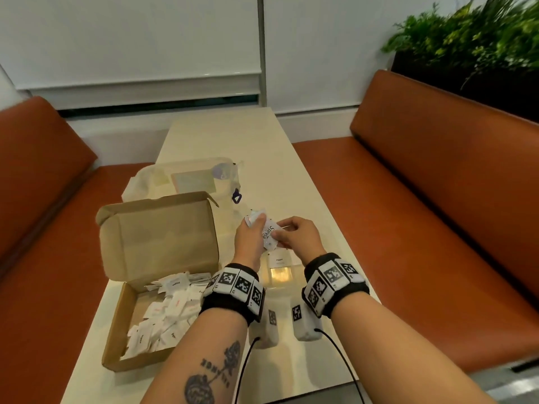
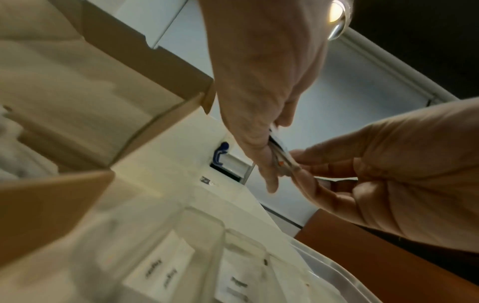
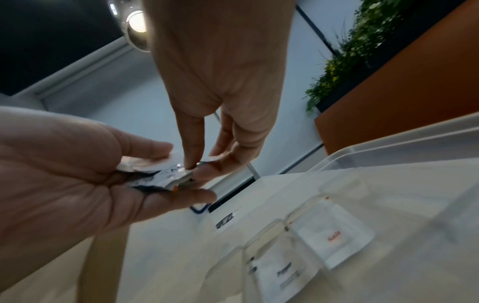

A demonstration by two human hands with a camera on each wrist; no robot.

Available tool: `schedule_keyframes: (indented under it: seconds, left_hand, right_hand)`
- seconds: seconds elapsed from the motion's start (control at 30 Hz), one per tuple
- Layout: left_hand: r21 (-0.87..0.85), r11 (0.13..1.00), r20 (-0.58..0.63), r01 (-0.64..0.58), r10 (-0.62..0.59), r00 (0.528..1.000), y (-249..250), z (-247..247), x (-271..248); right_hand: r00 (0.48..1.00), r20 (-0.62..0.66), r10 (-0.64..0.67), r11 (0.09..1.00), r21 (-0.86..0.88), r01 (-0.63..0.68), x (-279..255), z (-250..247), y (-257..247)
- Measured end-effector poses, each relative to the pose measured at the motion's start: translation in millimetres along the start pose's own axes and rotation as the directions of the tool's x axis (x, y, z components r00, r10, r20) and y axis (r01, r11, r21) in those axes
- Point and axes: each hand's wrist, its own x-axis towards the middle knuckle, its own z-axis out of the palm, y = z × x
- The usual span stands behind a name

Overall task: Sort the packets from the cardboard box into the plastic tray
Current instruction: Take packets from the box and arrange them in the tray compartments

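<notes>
— So which step is running?
— Both hands are gripping packets just right of the cardboard box: left hand clutching several, right hand pinching one, seemingly Stevia.
— Next?
— Finding its matching compartment in the plastic tray.

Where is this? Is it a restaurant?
Probably a café or restaurant booth: orange padded benches face each other across a narrow table, a planter of greenery stands behind one, and the cardboard box holds condiment packets.
</notes>
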Motion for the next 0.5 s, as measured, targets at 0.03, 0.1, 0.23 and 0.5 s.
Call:
schedule_keyframes:
  seconds: [0.03, 0.1, 0.23, 0.5]
  left_hand:
    - [-0.039, 0.999, 0.010, 0.024, -0.023, 1.000, -2, 4, 3]
    - [-0.126, 0.989, 0.021, 0.076, -0.074, 0.997, -7, 10, 8]
    - [-0.257, 0.955, 0.037, 0.147, -0.143, 0.989, -18, 18, 13]
    - [-0.200, 0.970, 0.159, 0.141, -0.109, 0.981, -34, 23, 19]
  right_hand:
    - [1.000, -0.013, 0.009, 1.000, 0.021, -0.009, 4, -5, 0]
    - [0.999, -0.026, 0.027, 0.998, 0.058, -0.025, 12, -15, 2]
    - [0.999, -0.016, 0.052, 0.995, 0.081, -0.051, 26, -28, 8]
    - [0.994, -0.045, 0.098, 0.991, 0.093, -0.093, 43, -40, 24]
